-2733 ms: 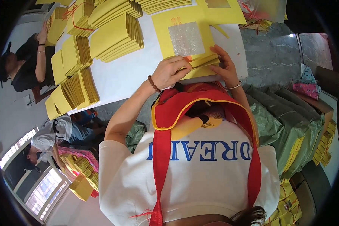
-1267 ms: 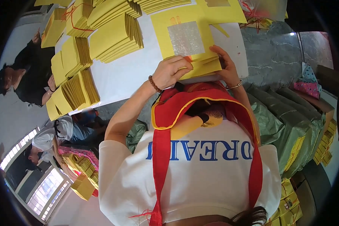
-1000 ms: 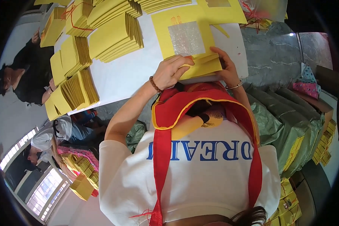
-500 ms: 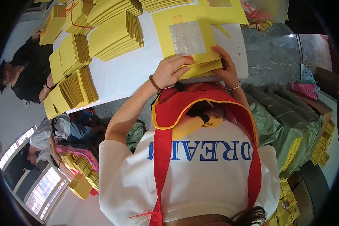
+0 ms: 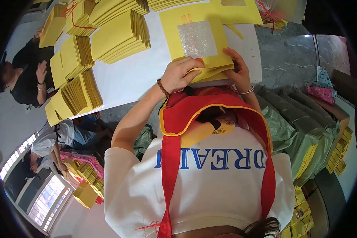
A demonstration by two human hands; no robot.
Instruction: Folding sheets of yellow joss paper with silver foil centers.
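Observation:
In front of me at the table's near edge lies a stack of yellow paper sheets with a silver foil square on the top one. My left hand grips the near left edge of this paper, its thumb and fingers pinched together by a small orange mark. At the near right corner, my right hand curls round the sheets, thumb below and fingers on the side. Between my hands the near edges are slightly lifted and fanned. Part of the fingertips is hidden by the paper.
Fanned stacks of yellow paper line the left of the white table. A bundle tied with red string stands farther off. A co-worker in black is at the left, another person lower left. Green-wrapped bundles stand right.
My hands have barely moved on the yellow paper. At the left, the co-worker in black has lifted a hand away from the paper stacks.

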